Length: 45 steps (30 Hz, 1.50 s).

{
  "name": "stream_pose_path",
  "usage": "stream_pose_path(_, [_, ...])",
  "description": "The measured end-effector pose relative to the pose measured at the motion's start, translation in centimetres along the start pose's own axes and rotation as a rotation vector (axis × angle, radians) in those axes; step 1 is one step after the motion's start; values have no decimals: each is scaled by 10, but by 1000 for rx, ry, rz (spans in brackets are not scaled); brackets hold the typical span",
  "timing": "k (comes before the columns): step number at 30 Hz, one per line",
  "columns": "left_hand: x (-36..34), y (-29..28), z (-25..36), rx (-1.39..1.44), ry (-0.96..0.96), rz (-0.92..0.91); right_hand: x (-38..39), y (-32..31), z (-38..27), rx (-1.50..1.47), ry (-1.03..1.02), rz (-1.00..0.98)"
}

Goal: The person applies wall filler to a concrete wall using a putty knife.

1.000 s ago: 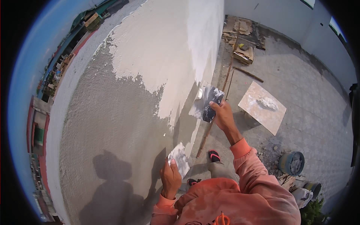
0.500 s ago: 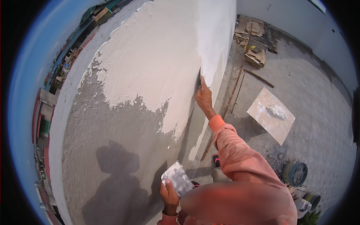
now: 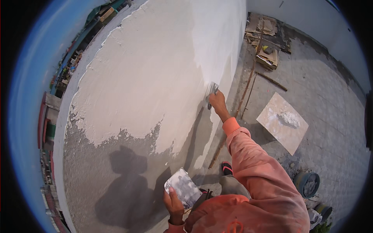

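Observation:
My right hand reaches out in front of me, its fingers wrapped round a putty knife whose blade lies at the wall, near the boundary between cream and whiter coating. The wall has a smooth pale layer of putty with a ragged lower border, and rough grey plaster shows below it. Low and close to my body, my left hand grips a flat, square metal plate smeared with white and grey, thumb on its face. The fingers under the plate are partly hidden.
Right of me, a square board carries a heap of white putty. Buckets stand at the lower right. A long rusty bar lies along the wall's foot, near cardboard. My sandalled foot is beside the wall.
My right hand has come nearer to me along the wall, and the knife's blade now shows its face. My left hand still holds the plate. The view has shifted slightly.

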State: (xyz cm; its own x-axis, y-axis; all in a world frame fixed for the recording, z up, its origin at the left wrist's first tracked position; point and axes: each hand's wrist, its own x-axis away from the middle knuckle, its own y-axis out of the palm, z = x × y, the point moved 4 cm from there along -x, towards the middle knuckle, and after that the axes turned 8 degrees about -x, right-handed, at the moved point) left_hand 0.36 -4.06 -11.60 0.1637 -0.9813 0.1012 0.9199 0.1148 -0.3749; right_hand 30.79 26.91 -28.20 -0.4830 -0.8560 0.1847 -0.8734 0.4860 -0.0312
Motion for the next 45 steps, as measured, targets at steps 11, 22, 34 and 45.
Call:
stream_pose_path(11, [-3,-5,-2,49,-10,45,124,20,-55,116,-871,-17])
stream_pose_path(22, [13,-42,-25,49,-16,57,60,34,-45,186,-820,154])
stream_pose_path(34, [27,-83,-30,251,-37,66,269,96,-17,176,-773,-88])
stream_pose_path(45, [24,-87,-24,337,-189,72,349,6,-50,-36,-146,-524])
